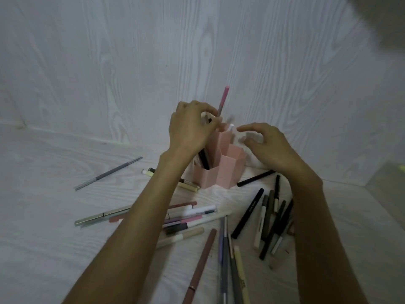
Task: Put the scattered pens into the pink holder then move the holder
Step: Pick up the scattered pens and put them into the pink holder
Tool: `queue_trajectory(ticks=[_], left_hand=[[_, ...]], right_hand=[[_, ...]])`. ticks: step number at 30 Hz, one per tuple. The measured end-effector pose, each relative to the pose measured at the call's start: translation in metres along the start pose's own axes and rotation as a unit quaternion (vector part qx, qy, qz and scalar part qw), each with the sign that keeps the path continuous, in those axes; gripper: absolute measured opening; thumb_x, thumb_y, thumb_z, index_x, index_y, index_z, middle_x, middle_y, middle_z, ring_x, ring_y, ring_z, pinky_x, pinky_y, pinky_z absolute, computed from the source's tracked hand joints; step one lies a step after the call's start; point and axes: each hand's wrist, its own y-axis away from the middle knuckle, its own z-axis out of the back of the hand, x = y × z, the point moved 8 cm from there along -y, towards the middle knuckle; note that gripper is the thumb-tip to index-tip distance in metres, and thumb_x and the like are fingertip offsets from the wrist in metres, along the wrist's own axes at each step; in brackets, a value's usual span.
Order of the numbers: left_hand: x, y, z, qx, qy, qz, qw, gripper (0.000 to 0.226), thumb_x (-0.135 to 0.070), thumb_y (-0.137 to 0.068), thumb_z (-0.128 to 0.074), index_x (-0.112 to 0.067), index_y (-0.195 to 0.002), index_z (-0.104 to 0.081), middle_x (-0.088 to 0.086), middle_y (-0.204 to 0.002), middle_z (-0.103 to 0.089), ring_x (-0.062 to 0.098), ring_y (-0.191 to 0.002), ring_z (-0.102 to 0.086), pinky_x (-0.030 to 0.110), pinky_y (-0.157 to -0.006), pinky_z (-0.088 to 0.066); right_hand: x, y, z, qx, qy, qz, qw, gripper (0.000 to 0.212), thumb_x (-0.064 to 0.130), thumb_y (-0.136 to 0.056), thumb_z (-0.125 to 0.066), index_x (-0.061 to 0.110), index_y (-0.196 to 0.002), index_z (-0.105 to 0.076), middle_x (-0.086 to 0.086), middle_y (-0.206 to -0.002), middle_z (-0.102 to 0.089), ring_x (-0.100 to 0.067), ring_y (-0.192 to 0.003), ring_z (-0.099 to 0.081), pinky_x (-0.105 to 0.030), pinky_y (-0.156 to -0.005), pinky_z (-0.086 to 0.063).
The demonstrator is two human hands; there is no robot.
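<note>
Two hands work above the pink holder (pixel 221 170), a cluster of hexagonal tubes standing on the pale wood-grain surface (pixel 54 216) close to the wall behind. The left hand (pixel 190 126) pinches a pink pen (pixel 223 101) between fingertips and thumb, nearly upright, its lower end hidden behind the fingers over the tall rear tubes. The right hand (pixel 267 145) hovers just right of the holder with fingers loosely bent and blurred; it seems to hold nothing, though the blur leaves that unsure. A few pens already stand in the holder, among them a black pen (pixel 203 160) in the left tube and a white-tipped one by the rear tube. Most of the job looks undone: many pens lie scattered, including a grey pen (pixel 108 173) well off to the left, a black marker (pixel 256 178) just right of the holder, a dark bunch at right and a mixed pile under the left forearm.

The main risk, as I judge it, is the pink pen missing its narrow tube mouth and slipping down outside. The holder looks light and tall, so a wrist brushing its rim could tip it and spill what is in. The left forearm, hanging low over the pile, could also sweep pens further away
</note>
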Motion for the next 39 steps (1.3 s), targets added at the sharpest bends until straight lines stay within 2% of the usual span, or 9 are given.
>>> queue_trajectory(ticks=[5, 10, 13, 17, 21, 26, 33, 36, 39], left_hand=[[-0.003, 0.001, -0.006, 0.015, -0.074, -0.04, 0.996, 0.03, -0.046, -0.09, -0.053, -0.025, -0.097, -0.074, -0.005, -0.12, -0.063, 0.021, -0.119, -0.043, 0.029, -0.084, -0.026], [-0.005, 0.001, -0.004, 0.019, -0.031, -0.041, 0.999, 0.028, -0.035, -0.094, -0.049, -0.024, -0.111, -0.068, -0.005, -0.125, -0.061, 0.021, -0.123, -0.043, 0.03, -0.091, -0.033], [-0.003, 0.001, -0.002, 0.037, -0.009, -0.037, 0.999, 0.029, -0.033, -0.095, -0.05, -0.023, -0.117, -0.065, -0.005, -0.129, -0.06, 0.017, -0.123, -0.047, 0.028, -0.093, -0.035], [0.016, -0.005, 0.027, 0.043, 0.05, 0.029, 0.997, 0.03, -0.042, -0.093, -0.051, -0.024, -0.11, -0.068, -0.008, -0.114, -0.067, 0.009, -0.101, -0.061, 0.028, -0.089, -0.045], [0.077, -0.001, 0.068, 0.087, -0.084, 0.145, 0.982, 0.022, -0.036, -0.09, -0.057, -0.025, -0.105, -0.069, -0.001, -0.106, -0.071, 0.02, -0.102, -0.064, 0.033, -0.088, -0.046], [0.155, 0.034, 0.086, 0.185, -0.268, 0.276, 0.904, 0.035, -0.028, -0.088, -0.061, -0.026, -0.122, -0.059, 0.005, -0.13, -0.058, 0.03, -0.12, -0.052, 0.037, -0.096, -0.04], [0.189, 0.057, 0.079, 0.215, -0.251, 0.294, 0.897, 0.021, -0.024, -0.086, -0.062, -0.021, -0.106, -0.069, 0.005, -0.107, -0.064, 0.026, -0.092, -0.056, 0.03, -0.071, -0.037], [0.195, 0.055, 0.081, 0.24, -0.234, 0.303, 0.892, 0.024, -0.03, -0.082, -0.069, -0.023, -0.104, -0.071, 0.007, -0.113, -0.064, 0.03, -0.102, -0.058, 0.031, -0.078, -0.042], [0.208, 0.055, 0.087, 0.284, -0.251, 0.322, 0.868, 0.042, -0.035, -0.079, -0.072, -0.012, -0.113, -0.066, 0.013, -0.115, -0.062, 0.033, -0.104, -0.057, 0.039, -0.093, -0.047]], right_hand=[[-0.019, 0.009, 0.005, 0.043, -0.02, -0.065, 0.997, 0.027, 0.02, -0.095, -0.051, 0.021, -0.118, -0.063, 0.0, -0.124, -0.061, -0.012, -0.109, -0.055, -0.02, -0.09, -0.036], [-0.039, 0.018, 0.006, 0.083, -0.024, -0.127, 0.988, 0.023, 0.016, -0.092, -0.054, 0.018, -0.112, -0.065, -0.008, -0.108, -0.068, -0.02, -0.097, -0.064, -0.01, -0.069, -0.043], [-0.055, 0.024, -0.002, 0.117, -0.007, -0.186, 0.976, 0.019, 0.012, -0.089, -0.057, 0.016, -0.105, -0.067, -0.012, -0.107, -0.068, -0.021, -0.094, -0.063, -0.022, -0.078, -0.044], [-0.066, 0.035, -0.018, 0.212, 0.018, -0.232, 0.949, 0.02, 0.011, -0.087, -0.063, 0.008, -0.105, -0.067, -0.017, -0.105, -0.067, -0.019, -0.086, -0.06, -0.023, -0.065, -0.044], [-0.056, 0.039, -0.033, 0.284, 0.018, -0.206, 0.936, 0.02, 0.012, -0.089, -0.058, 0.012, -0.108, -0.067, -0.015, -0.11, -0.068, -0.015, -0.088, -0.06, -0.019, -0.067, -0.045], [-0.03, 0.034, -0.03, 0.286, 0.007, -0.163, 0.944, 0.019, 0.008, -0.092, -0.054, 0.007, -0.104, -0.068, -0.01, -0.104, -0.07, -0.015, -0.081, -0.061, -0.01, -0.057, -0.046], [0.054, 0.03, -0.043, 0.272, 0.023, -0.009, 0.962, 0.022, 0.013, -0.088, -0.061, 0.021, -0.107, -0.07, 0.008, -0.091, -0.07, -0.004, -0.083, -0.064, -0.012, -0.076, -0.048], [0.073, 0.038, -0.084, 0.296, 0.015, 0.001, 0.955, 0.023, 0.013, -0.09, -0.058, 0.017, -0.111, -0.067, 0.014, -0.062, -0.068, 0.0, -0.055, -0.063, -0.013, -0.057, -0.051], [0.074, 0.037, -0.105, 0.268, 0.078, 0.02, 0.96, 0.023, 0.021, -0.089, -0.062, 0.022, -0.112, -0.066, 0.007, -0.068, -0.068, -0.007, -0.056, -0.063, -0.03, -0.069, -0.057]])
